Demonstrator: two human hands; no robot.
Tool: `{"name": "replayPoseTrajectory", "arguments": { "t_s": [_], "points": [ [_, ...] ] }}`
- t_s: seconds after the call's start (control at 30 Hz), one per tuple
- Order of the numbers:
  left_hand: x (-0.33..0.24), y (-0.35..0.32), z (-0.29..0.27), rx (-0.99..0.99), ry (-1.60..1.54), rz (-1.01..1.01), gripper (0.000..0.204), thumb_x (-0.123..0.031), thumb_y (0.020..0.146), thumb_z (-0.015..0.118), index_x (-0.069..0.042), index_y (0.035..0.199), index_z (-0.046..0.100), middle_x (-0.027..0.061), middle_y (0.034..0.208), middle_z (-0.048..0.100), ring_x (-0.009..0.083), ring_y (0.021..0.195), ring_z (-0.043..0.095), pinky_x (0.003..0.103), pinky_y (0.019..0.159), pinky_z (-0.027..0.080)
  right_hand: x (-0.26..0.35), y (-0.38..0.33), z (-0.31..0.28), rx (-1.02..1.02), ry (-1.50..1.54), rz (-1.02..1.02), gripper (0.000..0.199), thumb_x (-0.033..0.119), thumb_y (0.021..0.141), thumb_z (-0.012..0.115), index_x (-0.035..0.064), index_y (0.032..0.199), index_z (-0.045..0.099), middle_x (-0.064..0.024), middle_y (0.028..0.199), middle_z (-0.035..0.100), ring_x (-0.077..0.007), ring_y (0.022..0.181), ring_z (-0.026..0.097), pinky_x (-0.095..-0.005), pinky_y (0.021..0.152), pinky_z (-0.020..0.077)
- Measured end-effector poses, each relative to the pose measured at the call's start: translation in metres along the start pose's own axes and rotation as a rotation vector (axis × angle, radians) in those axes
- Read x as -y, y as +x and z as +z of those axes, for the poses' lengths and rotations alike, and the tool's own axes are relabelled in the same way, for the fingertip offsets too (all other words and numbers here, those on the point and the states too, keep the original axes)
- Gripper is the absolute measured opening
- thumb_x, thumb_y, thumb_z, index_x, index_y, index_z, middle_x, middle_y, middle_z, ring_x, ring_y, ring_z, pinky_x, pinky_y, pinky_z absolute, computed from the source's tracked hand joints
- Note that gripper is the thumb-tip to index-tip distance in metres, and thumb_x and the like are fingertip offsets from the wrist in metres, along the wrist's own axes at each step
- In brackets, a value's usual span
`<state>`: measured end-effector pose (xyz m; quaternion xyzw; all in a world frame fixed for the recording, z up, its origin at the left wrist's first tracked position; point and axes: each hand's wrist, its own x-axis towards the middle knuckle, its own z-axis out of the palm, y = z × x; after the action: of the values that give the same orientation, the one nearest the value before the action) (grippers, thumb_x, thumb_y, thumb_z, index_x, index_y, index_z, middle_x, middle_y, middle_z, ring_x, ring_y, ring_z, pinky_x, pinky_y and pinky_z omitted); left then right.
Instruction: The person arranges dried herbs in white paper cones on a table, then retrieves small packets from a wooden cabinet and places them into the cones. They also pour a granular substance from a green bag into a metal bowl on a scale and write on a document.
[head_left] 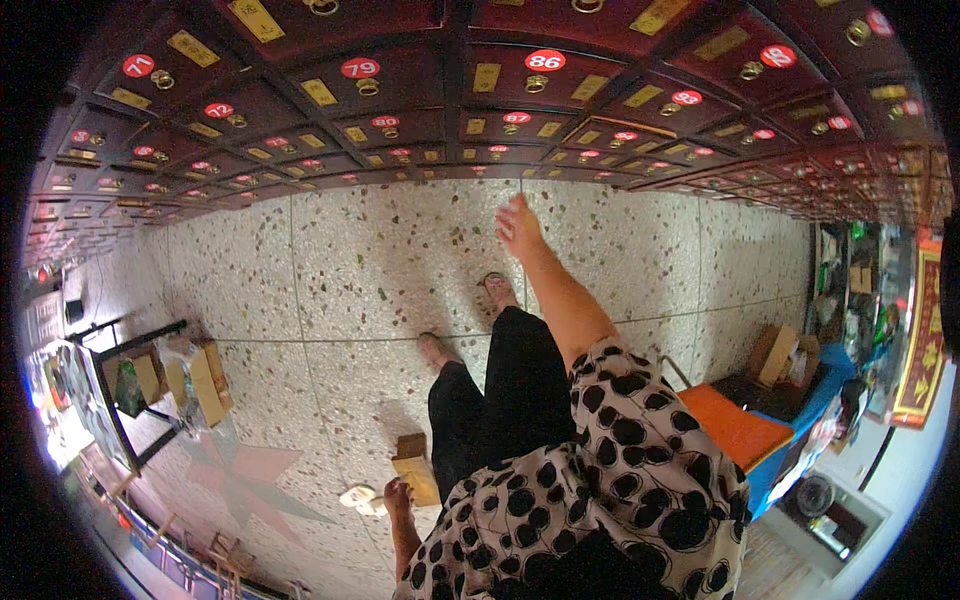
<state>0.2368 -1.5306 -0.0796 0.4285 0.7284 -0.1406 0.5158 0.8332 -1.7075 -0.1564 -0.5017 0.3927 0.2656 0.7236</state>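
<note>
Reaching toward the wooden drawers (520, 170), right hand (520, 228) is open and empty; left hand (397, 497) likewise; drawers look stiff, heavy, best pulled by their ring handles.

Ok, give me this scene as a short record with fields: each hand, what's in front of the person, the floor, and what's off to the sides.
right hand: raised, fingers loose, holding nothing, reaching toward the lower drawers
left hand: hanging low beside the body, empty as far as shows
wall of drawers: dark red-brown wood, ring pulls, gold plates, round red tags
floor: speckled terrazzo tiles
wooden block: on the floor near the left hand
orange-topped table: right side
cardboard boxes: left side
</note>
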Motion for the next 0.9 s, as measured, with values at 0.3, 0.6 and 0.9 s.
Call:
{"name": "replayPoseTrajectory", "arguments": {
  "t_s": [0.3,0.6,0.9],
  "points": [
    [-0.058,-0.069,0.176,0.322,-0.105,0.252,0.034,-0.024,0.083,0.058,-0.008,0.113,0.05,0.0028,0.092,0.059,0.0123,0.076,0.058,0.024,0.059,0.044,0.102,0.07,0.055,0.196,0.201,-0.045,0.029,0.038,0.079,0.062,0.0203,0.098,0.048,-0.0009,0.08,0.052,-0.0173,0.07,0.053,-0.0362,0.065,0.043],
    [-0.022,-0.102,0.177,0.201,-0.089,0.151,0.031,-0.018,0.083,0.058,-0.006,0.111,0.051,0.0034,0.089,0.059,0.0116,0.075,0.058,0.023,0.058,0.042,0.082,0.105,0.056,0.21,0.547,0.179,0.029,0.041,0.081,0.059,0.0176,0.095,0.05,-0.0007,0.087,0.054,-0.0179,0.083,0.053,-0.0366,0.074,0.0412],
    [0.036,-0.095,0.152,0.176,-0.088,0.015,0.032,-0.017,0.079,0.058,-0.008,0.109,0.053,0.0038,0.086,0.06,0.0123,0.071,0.058,0.025,0.054,0.044,0.088,0.063,0.053,0.346,0.421,0.087,0.025,0.038,0.088,0.048,0.0152,0.08,0.049,-0.0016,0.07,0.054,-0.0192,0.076,0.054,-0.0357,0.068,0.0421]
  ]
}}
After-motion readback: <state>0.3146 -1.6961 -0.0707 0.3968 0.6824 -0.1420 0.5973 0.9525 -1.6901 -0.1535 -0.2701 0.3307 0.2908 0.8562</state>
